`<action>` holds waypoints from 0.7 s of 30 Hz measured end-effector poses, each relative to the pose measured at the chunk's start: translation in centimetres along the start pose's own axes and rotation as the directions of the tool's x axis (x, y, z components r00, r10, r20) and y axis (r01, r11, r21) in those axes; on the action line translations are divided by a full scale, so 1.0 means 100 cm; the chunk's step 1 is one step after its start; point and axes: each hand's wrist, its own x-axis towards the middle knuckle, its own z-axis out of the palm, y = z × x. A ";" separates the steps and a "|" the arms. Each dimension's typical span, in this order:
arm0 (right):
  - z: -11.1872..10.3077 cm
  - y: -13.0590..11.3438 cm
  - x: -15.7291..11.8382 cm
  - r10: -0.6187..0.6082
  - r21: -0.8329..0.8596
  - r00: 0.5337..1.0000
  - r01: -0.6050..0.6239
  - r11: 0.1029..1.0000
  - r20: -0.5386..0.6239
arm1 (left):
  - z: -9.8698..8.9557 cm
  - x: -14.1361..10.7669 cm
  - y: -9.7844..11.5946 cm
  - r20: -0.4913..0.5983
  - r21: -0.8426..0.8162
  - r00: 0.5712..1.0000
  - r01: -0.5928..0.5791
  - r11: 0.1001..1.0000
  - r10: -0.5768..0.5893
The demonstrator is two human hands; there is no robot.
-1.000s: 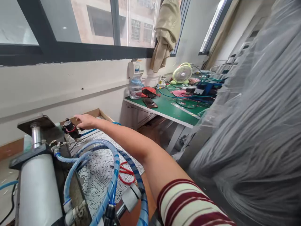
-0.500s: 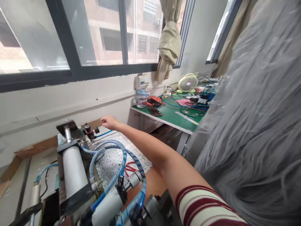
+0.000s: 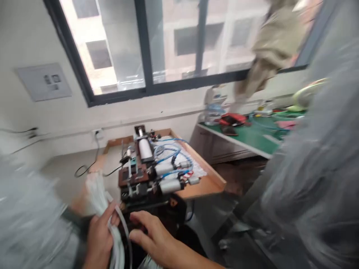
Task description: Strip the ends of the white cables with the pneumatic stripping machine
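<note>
My left hand (image 3: pixel 101 233) is closed around a bundle of long white strands (image 3: pixel 117 243), which look like cables or thin tubing. One pale strand (image 3: pixel 125 220) stands apart from the bundle and curves down between my hands. Just to the right of that strand is my right hand (image 3: pixel 150 233), its thumb and fingers apart and nothing between them. Beyond both hands, a pneumatic fixture (image 3: pixel 134 177) with silver cylinders and blue hoses sits on a wooden-edged bench. Motion blur softens the fine detail.
Large plastic-wrapped bundles flank me at left (image 3: pixel 30 224) and right (image 3: pixel 305 179). The bench's raised wooden edge (image 3: pixel 200 160) runs along its right side. A green-topped table (image 3: pixel 252 130) at the back right carries a phone, a red item and cables. A power cord (image 3: pixel 97 153) hangs from a wall outlet.
The view has swung left and pulled back from the fixture. My right hand has come from the bench's far side to the lower middle. My left hand and the white bundle now show.
</note>
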 end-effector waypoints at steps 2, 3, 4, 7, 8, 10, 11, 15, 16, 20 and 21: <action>0.033 0.011 -0.005 0.071 0.083 0.997 -0.072 0.994 0.015 | -0.007 -0.008 -0.001 0.111 0.016 0.994 0.022 1.000 -0.023; 0.042 0.014 -0.005 0.093 0.123 0.996 -0.094 0.988 0.019 | -0.009 -0.012 -0.002 0.091 0.030 0.996 0.012 0.999 -0.015; 0.048 0.016 -0.005 0.112 0.166 0.993 -0.115 0.979 0.029 | -0.009 -0.016 -0.003 0.081 0.041 0.997 0.002 0.999 -0.005; 0.050 0.016 -0.004 0.202 0.348 0.972 -0.231 0.909 0.116 | -0.009 -0.023 -0.004 0.034 0.062 0.999 -0.035 0.997 0.033; 0.049 0.015 -0.005 0.231 0.407 0.960 -0.277 0.870 0.158 | -0.009 -0.025 -0.004 0.031 0.062 0.999 -0.042 0.997 0.040; 0.047 0.016 -0.006 0.280 0.484 0.940 -0.341 0.806 0.196 | -0.009 -0.024 -0.003 0.035 0.057 0.998 -0.050 0.997 0.048; 0.046 0.018 -0.007 0.309 0.502 0.933 -0.360 0.786 0.185 | -0.009 -0.023 -0.003 0.039 0.054 0.998 -0.049 0.997 0.047; 0.045 0.028 0.001 0.445 0.603 0.891 -0.405 0.687 0.092 | -0.012 -0.014 -0.002 0.030 0.066 0.999 -0.022 0.998 0.020; 0.045 0.032 0.005 0.472 0.639 0.878 -0.410 0.651 0.082 | -0.013 -0.011 -0.002 0.024 0.074 1.000 -0.005 0.997 0.003; 0.045 0.045 0.017 0.546 0.745 0.833 -0.419 0.519 0.087 | -0.016 -0.004 0.003 -0.006 0.124 0.996 0.088 0.988 -0.088; 0.046 0.048 0.019 0.561 0.758 0.822 -0.424 0.495 0.094 | -0.016 -0.003 0.005 -0.008 0.135 0.994 0.106 0.985 -0.106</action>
